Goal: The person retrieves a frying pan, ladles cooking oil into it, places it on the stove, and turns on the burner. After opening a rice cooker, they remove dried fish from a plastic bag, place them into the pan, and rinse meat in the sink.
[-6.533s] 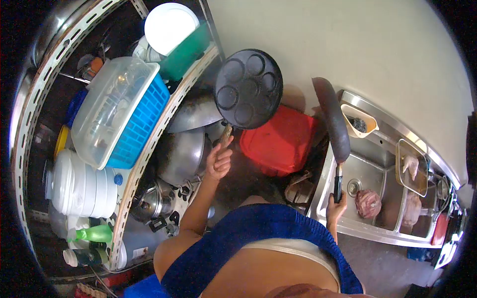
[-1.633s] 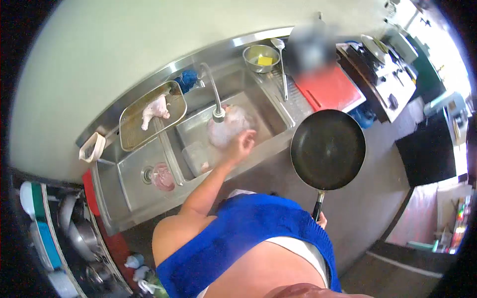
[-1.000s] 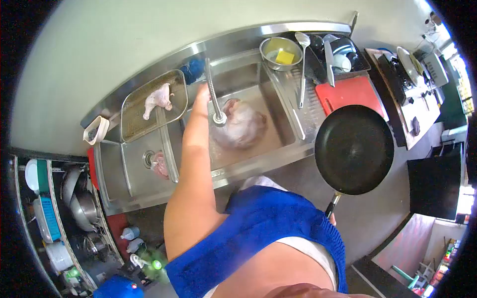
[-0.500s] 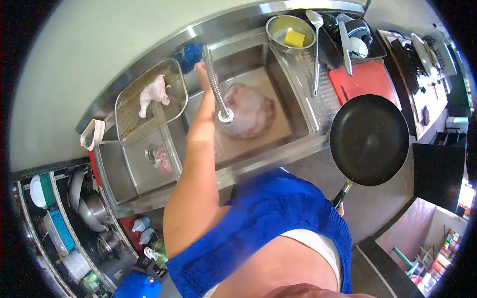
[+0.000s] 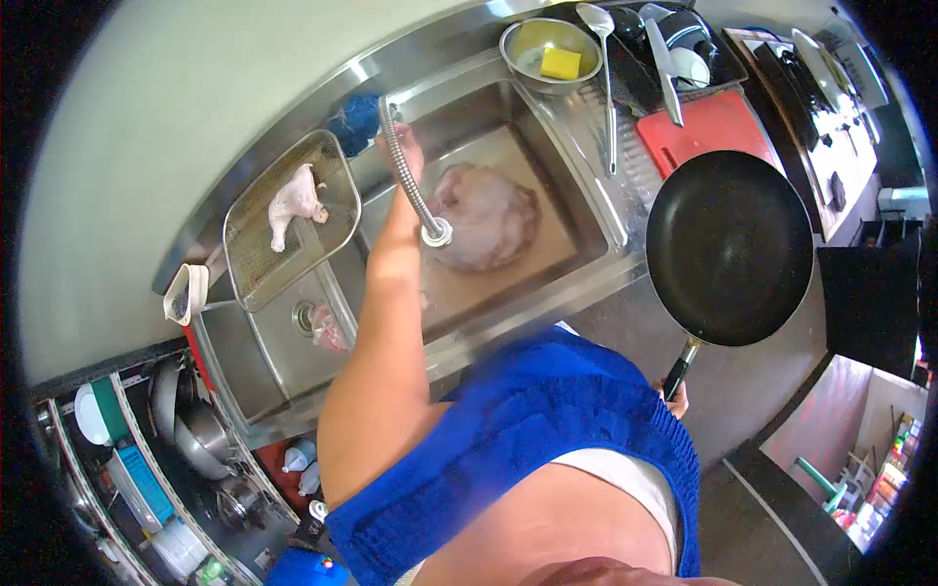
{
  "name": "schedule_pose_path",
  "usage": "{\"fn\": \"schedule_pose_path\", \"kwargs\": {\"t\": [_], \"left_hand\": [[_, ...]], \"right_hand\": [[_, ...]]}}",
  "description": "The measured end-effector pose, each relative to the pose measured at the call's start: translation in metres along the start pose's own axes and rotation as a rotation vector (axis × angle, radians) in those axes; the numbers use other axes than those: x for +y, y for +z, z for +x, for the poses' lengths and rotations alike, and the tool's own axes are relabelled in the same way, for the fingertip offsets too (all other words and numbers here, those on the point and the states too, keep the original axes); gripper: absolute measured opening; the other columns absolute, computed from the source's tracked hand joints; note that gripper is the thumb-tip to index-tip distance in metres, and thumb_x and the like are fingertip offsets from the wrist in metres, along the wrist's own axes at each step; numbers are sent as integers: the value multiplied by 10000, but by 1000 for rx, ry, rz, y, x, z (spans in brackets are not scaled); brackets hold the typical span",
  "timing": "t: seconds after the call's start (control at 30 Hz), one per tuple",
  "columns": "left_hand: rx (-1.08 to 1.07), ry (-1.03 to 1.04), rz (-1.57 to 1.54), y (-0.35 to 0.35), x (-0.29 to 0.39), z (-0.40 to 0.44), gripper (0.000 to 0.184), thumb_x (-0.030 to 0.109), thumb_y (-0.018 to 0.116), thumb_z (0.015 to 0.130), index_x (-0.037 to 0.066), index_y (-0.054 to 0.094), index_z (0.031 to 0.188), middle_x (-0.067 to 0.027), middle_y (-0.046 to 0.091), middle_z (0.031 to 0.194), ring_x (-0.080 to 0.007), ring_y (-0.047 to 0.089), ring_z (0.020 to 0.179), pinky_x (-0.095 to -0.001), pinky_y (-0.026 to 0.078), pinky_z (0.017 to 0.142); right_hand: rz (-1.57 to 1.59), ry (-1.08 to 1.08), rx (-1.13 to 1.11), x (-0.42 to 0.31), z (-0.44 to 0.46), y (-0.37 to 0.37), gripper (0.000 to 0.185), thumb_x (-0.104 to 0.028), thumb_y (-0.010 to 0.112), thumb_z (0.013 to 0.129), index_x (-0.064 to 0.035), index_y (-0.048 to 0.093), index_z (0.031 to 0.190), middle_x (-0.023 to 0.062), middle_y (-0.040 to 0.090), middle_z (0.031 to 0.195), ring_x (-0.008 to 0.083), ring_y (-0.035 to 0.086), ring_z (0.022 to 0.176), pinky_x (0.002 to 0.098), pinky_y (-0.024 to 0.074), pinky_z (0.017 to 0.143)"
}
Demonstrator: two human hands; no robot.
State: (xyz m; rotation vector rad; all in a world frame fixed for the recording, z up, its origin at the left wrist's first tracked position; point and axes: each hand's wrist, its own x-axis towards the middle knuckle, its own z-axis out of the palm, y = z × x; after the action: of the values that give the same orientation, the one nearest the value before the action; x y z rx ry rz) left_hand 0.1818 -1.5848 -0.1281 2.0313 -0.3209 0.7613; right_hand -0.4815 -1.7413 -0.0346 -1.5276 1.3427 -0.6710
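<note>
My right hand (image 5: 676, 400) grips the black handle of a frying pan (image 5: 730, 249), held out to the right of my body with its dark inner face up. My left hand (image 5: 405, 148) reaches over the sink (image 5: 576, 200) to the tap's coiled metal hose (image 5: 408, 181). The hose partly covers its fingers, so I cannot make out whether they grip anything. Beneath, a large pinkish lump of meat (image 5: 484, 217) lies in cloudy water in the basin. On a wire mesh basket (image 5: 249, 269) to the left rests a raw chicken leg (image 5: 296, 203).
A steel bowl (image 5: 518, 63) with a yellow sponge (image 5: 560, 64), a long spoon (image 5: 611, 107), a knife (image 5: 664, 73) and a red cutting board (image 5: 718, 125) occupy the drainboard. Pinkish scraps (image 5: 326, 327) lie near the left drain. Shelves of pots (image 5: 200, 435) stand lower left.
My left hand has turned, and more of it shows beside the hose. The frying pan has risen slightly, still in my right hand. The view has shifted a little.
</note>
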Motion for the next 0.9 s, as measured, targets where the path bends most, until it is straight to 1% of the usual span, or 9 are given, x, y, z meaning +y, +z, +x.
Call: {"fn": "schedule_pose_path", "kwargs": {"t": [0.2,0.3,0.47,0.67,0.73,0.77,0.8,0.87,0.9], "left_hand": [[-127,-78,36,-6,7,-2,227,10,669,778,43,522,947,-119,517,947,-272,530,929,-409,412,875],[39,59,76,-7,13,-2,161,46,709,747,65,570,826,-124,588,832,-304,546,829,-417,432,731],[-64,-207,-78,-11,20,0,159,58,707,764,49,566,837,-139,608,873,-314,567,865,-409,422,786],[-201,-233,-77,-26,32,7,211,147,716,776,25,605,906,-155,648,897,-296,620,857,-371,467,787],[-112,-4,-24,-23,23,4,286,181,716,792,7,614,995,-135,662,907,-261,634,848,-348,486,764],[-101,-70,-267,-17,21,4,331,187,720,797,17,598,1054,-83,660,915,-224,631,830,-321,493,763],[-374,-424,-528,-38,44,11,365,184,723,801,32,578,1100,-40,647,936,-204,622,818,-284,494,768],[-496,-1016,-809,-65,35,20,605,424,535,901,38,412,1350,-183,408,1411,-270,378,1318,-389,260,1091],[-415,-1092,-932,-83,53,23,670,518,425,920,41,373,1388,-158,313,1475,-301,243,1386,-499,134,1120]], "right_hand": [[44,23,41,12,-6,-3,134,-13,674,758,-45,561,822,-10,556,655,77,515,565,229,407,518],[47,26,-3,11,-10,-5,134,1,668,758,-42,564,831,-4,565,671,81,524,581,227,418,537],[-5,-23,32,13,-10,-5,125,-4,656,762,-33,566,843,-9,560,650,77,520,569,228,416,530],[-38,-14,57,3,-10,-6,97,-4,618,752,-25,568,833,-10,548,639,76,491,534,232,391,496],[33,32,73,12,-4,-8,82,-5,593,733,-17,556,805,-7,532,633,82,478,532,253,382,477],[32,11,83,17,1,-11,82,-16,591,727,-16,547,796,-5,526,632,86,474,534,263,378,470],[-62,-19,97,12,3,-17,116,-35,593,701,-12,528,794,11,505,618,100,454,533,283,374,474],[-49,6,157,-8,7,-31,126,-46,593,692,-12,520,788,18,488,611,103,444,534,288,373,481],[-57,20,117,-13,9,-35,136,-58,592,683,-13,511,782,25,472,603,106,433,535,293,371,487]]}}
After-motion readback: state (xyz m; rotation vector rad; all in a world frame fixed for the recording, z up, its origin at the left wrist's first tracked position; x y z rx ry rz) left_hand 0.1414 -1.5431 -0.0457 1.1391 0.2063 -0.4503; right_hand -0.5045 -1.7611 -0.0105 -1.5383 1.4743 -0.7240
